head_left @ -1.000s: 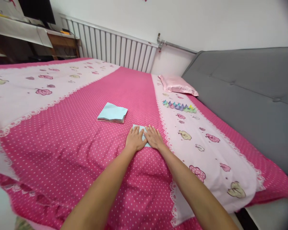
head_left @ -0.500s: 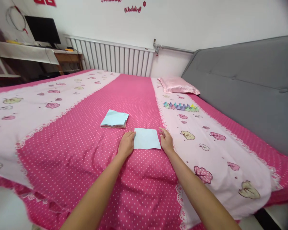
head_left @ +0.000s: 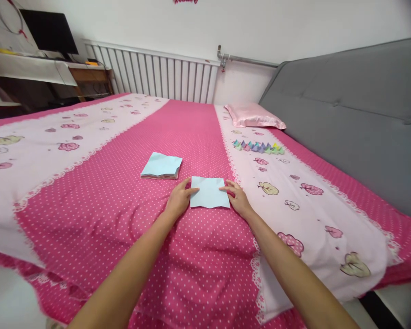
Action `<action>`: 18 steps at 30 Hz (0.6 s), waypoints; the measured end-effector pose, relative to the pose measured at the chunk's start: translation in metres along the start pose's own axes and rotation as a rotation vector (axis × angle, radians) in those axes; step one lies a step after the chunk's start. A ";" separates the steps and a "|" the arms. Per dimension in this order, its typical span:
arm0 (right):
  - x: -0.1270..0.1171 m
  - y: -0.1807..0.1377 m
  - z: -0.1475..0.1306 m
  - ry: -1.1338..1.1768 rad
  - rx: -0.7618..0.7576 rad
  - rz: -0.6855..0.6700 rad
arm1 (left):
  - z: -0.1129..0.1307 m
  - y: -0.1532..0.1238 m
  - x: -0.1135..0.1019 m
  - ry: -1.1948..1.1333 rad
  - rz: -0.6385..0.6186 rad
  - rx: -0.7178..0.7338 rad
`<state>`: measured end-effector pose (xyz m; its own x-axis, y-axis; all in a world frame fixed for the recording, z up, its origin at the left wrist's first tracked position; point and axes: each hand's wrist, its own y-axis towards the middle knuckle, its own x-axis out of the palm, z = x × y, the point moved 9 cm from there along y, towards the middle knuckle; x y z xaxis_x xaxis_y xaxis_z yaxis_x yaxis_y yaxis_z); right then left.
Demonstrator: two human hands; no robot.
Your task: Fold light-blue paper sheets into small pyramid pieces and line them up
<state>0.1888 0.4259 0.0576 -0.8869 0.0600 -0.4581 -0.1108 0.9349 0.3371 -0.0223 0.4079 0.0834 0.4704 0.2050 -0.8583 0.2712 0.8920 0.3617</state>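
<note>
A light blue paper square [head_left: 209, 193] lies flat on the pink dotted bedspread [head_left: 130, 214]. My left hand [head_left: 178, 199] rests at its left edge, thumb and a finger on the paper. My right hand [head_left: 237, 198] rests at its right edge, fingertips on the sheet. Both hands pinch lightly at the paper's sides. A stack of light blue paper sheets [head_left: 161, 165] sits just beyond and to the left. A row of small folded paper pieces [head_left: 258, 147] in several colours lies farther right.
A pink satin pillow [head_left: 253, 116] lies at the far right by the grey padded headboard [head_left: 356, 123]. A white radiator [head_left: 157, 75] runs along the far wall. A desk with a monitor [head_left: 48, 34] stands at the far left.
My hands lay together flat on the paper a second ago. They have slid apart to its left and right edges, and the sheet now shows in full. The view tilted slightly.
</note>
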 end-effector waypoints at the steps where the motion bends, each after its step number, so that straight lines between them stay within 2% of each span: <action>1: 0.000 0.000 0.001 0.015 0.001 0.003 | 0.001 0.001 0.000 0.002 -0.006 0.002; 7: 0.002 -0.001 -0.001 0.044 -0.026 0.019 | 0.003 0.000 -0.002 -0.042 0.013 0.034; 13: 0.001 -0.002 -0.011 -0.027 -0.057 0.031 | -0.003 -0.003 -0.008 -0.159 0.096 -0.001; 18: 0.004 0.001 -0.010 -0.122 -0.042 0.029 | -0.007 -0.002 -0.009 -0.145 0.118 -0.060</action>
<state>0.1807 0.4235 0.0644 -0.8294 0.1314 -0.5430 -0.1065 0.9169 0.3846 -0.0327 0.4068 0.0882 0.6130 0.2538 -0.7482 0.1585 0.8883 0.4311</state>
